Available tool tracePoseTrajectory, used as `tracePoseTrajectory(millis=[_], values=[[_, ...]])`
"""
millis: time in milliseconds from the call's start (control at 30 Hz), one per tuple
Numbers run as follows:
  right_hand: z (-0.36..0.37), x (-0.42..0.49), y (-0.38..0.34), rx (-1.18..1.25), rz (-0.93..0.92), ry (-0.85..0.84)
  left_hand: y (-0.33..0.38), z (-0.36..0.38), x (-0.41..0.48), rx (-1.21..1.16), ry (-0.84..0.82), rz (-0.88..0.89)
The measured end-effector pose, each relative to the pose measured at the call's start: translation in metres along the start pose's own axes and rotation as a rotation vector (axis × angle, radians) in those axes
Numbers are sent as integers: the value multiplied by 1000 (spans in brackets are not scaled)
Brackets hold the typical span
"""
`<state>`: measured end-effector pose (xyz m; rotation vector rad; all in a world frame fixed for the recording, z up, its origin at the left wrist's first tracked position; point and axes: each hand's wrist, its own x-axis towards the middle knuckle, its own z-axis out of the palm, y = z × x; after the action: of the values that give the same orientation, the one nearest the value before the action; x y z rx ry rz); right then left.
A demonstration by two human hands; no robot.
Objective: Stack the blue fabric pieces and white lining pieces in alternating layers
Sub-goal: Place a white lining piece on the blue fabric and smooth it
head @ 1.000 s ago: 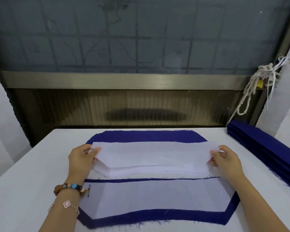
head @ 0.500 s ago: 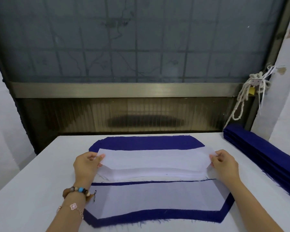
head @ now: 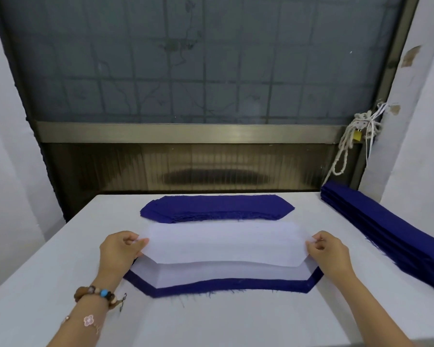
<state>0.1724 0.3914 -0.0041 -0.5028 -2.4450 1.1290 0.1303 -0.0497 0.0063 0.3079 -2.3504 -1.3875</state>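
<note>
The light is soft and even. The frosted window [head: 211, 58] across the top of the frame is a dull grey-blue, dimmer than the white bench [head: 48, 259] below, which is bright but not blown out. The metal rail [head: 186, 132] shows a pale sheen right of centre. A faint, soft-edged shadow lies under the raised white lining piece [head: 223, 246]. At the left and right edges the walls [head: 0, 146] lean outward, bent by the wide lens. Detail is slightly soft throughout.
</note>
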Motion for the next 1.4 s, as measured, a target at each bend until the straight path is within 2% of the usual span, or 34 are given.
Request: tracePoseTrajectory(millis=[300,500,733,967,1400], values=[[-10,-14,6,-10,-1,-63,-17,-3,-22,41,-54,50],[-3,-13,13,-26,1,-32,-22,1,-30,87,-60,133],[6,-11,15,-1,33,62,-23,0,-29,45,-32,86],[5,-13,17,18,30,33,-29,2,-31,83,-23,136],[2,-21,10,9,-8,-11,-30,2,-31,108,-10,125]])
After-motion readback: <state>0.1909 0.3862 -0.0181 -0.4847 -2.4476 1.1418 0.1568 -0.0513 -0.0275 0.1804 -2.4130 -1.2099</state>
